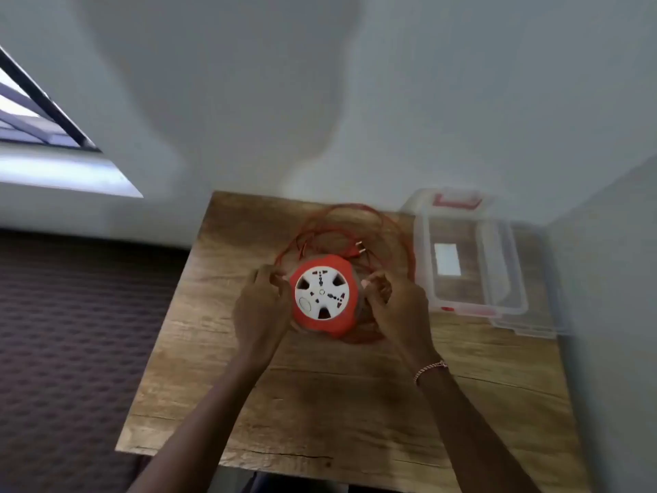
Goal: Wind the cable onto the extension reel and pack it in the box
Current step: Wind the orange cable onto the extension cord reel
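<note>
Orange cable is seen lying mostly unwound, spread in loose loops on the wooden table on the far side of the extension reel, with the plug resting among the loops. The reel is set flat near the table's middle, white socket face up. It is flanked by both hands: the left hand is held at its left edge and the right hand at its right. Fingers of both are curled, but the blur means it cannot be told whether reel or cable is actually gripped. A clear box with red latches stands open to the right, nothing packed in it, what looks like its lid lying under it. Winding is judged barely begun; nearly all the cable is left to be taken up, and packing has not been started.
</note>
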Available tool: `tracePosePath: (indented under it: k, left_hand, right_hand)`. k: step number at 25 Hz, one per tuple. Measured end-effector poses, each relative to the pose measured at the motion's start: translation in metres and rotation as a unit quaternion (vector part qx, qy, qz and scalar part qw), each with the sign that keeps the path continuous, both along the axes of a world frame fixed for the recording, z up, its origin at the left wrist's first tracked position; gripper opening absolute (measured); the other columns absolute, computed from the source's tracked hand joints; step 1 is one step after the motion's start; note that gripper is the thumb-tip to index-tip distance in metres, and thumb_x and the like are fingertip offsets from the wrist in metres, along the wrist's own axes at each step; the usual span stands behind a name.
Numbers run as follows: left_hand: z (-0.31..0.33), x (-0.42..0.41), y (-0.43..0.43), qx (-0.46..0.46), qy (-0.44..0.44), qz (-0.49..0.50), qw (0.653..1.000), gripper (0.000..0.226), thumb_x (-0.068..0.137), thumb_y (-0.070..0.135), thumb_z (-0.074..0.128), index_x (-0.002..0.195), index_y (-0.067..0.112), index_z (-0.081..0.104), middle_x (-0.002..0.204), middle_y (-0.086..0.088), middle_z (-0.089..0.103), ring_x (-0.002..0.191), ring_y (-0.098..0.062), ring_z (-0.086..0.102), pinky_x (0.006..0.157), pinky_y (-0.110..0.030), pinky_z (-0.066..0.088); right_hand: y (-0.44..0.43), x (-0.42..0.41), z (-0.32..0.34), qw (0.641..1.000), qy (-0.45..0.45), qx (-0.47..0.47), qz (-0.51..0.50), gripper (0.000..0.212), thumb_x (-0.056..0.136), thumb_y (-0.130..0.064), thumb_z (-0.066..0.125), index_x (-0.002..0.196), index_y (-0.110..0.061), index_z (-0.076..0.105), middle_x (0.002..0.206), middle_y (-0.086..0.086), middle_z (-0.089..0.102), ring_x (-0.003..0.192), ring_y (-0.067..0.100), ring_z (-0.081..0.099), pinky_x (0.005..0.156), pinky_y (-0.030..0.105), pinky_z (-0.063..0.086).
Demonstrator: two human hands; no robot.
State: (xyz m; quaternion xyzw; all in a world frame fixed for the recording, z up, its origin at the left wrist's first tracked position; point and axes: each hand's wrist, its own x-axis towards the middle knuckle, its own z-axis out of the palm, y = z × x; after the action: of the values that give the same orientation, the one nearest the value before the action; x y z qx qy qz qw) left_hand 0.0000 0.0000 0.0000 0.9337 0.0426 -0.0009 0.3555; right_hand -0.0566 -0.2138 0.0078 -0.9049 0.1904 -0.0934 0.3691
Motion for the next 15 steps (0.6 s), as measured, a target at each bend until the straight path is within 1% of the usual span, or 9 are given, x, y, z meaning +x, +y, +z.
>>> tracePosePath:
  k: [1,3,5,6,8,10,12,13,15]
  left_hand:
    - [-0.014,0.002,0.004,-0.005,0.001,0.000,1.000,0.020,0.100,0.027,0.057,0.115,0.017,0.067,0.113,-0.007,0.070,0.095,-0.029,0.068,0.075,-0.037,0.048]
    - [-0.042,0.005,0.009,0.002,-0.022,-0.018,1.000,0.022,0.100,0.031,0.060,0.113,0.015,0.068,0.104,-0.008,0.073,0.089,-0.029,0.069,0.072,-0.034,0.046]
    - [-0.061,0.007,0.014,0.002,-0.033,-0.038,0.999,0.024,0.103,0.036,0.058,0.108,0.015,0.070,0.086,-0.002,0.075,0.077,-0.025,0.071,0.067,-0.035,0.051]
    - [-0.065,0.007,0.015,-0.001,-0.038,-0.046,0.998,0.027,0.104,0.038,0.057,0.106,0.015,0.071,0.080,0.002,0.073,0.073,-0.024,0.071,0.067,-0.036,0.054]
    - [-0.073,0.010,0.014,-0.023,-0.047,-0.044,0.998,0.029,0.105,0.042,0.054,0.105,0.017,0.070,0.073,0.008,0.070,0.070,-0.022,0.072,0.069,-0.041,0.059]
    - [-0.074,0.014,0.013,-0.074,-0.040,-0.039,0.996,0.029,0.106,0.046,0.051,0.104,0.020,0.063,0.070,0.011,0.070,0.065,-0.022,0.074,0.066,-0.045,0.062]
    - [-0.075,0.012,0.009,-0.139,-0.032,-0.034,0.989,0.031,0.108,0.047,0.047,0.106,0.018,0.058,0.065,0.004,0.072,0.052,-0.023,0.072,0.054,-0.045,0.062]
    - [-0.076,0.010,0.007,-0.165,-0.034,-0.030,0.985,0.032,0.108,0.048,0.046,0.108,0.018,0.057,0.066,0.000,0.073,0.047,-0.023,0.070,0.047,-0.044,0.060]
    - [-0.083,0.003,0.007,-0.203,-0.068,-0.025,0.977,0.036,0.106,0.051,0.045,0.108,0.020,0.061,0.070,-0.003,0.075,0.046,-0.022,0.069,0.040,-0.038,0.057]
  right_hand:
    - [0.000,0.001,-0.017,1.000,0.004,-0.001,0.010,0.016,0.096,-0.041,0.067,0.099,-0.025,0.068,0.081,-0.011,0.068,0.072,0.005,0.064,0.067,0.037,0.058]
    - [-0.001,0.003,-0.045,0.999,0.004,-0.046,0.025,0.029,0.096,-0.049,0.066,0.104,-0.021,0.067,0.080,-0.009,0.066,0.068,0.007,0.059,0.064,0.031,0.053]
    - [-0.003,0.005,-0.063,0.999,-0.014,-0.034,0.031,0.035,0.093,-0.051,0.068,0.110,-0.020,0.070,0.075,-0.011,0.065,0.064,0.003,0.056,0.062,0.023,0.047]
    - [-0.004,0.005,-0.067,0.999,-0.027,-0.021,0.030,0.036,0.092,-0.051,0.070,0.112,-0.022,0.072,0.075,-0.012,0.066,0.064,0.003,0.059,0.061,0.022,0.048]
    - [-0.006,0.008,-0.072,0.998,-0.043,0.031,0.028,0.032,0.087,-0.051,0.074,0.111,-0.028,0.074,0.074,-0.012,0.070,0.067,0.003,0.065,0.065,0.027,0.056]
    - [-0.009,0.009,-0.074,0.994,-0.060,0.086,0.031,0.024,0.085,-0.050,0.077,0.104,-0.036,0.074,0.075,-0.009,0.073,0.069,0.007,0.070,0.070,0.039,0.062]
    - [-0.008,0.005,-0.075,0.987,-0.099,0.122,0.034,0.022,0.084,-0.048,0.079,0.103,-0.038,0.074,0.077,-0.004,0.075,0.069,0.014,0.073,0.069,0.046,0.063]
    - [-0.006,0.001,-0.078,0.984,-0.123,0.128,0.034,0.024,0.085,-0.049,0.078,0.106,-0.038,0.074,0.078,-0.003,0.076,0.070,0.016,0.074,0.069,0.047,0.063]
    - [-0.001,-0.009,-0.088,0.980,-0.166,0.103,0.034,0.028,0.085,-0.054,0.075,0.110,-0.042,0.073,0.081,-0.005,0.076,0.074,0.012,0.074,0.069,0.045,0.064]
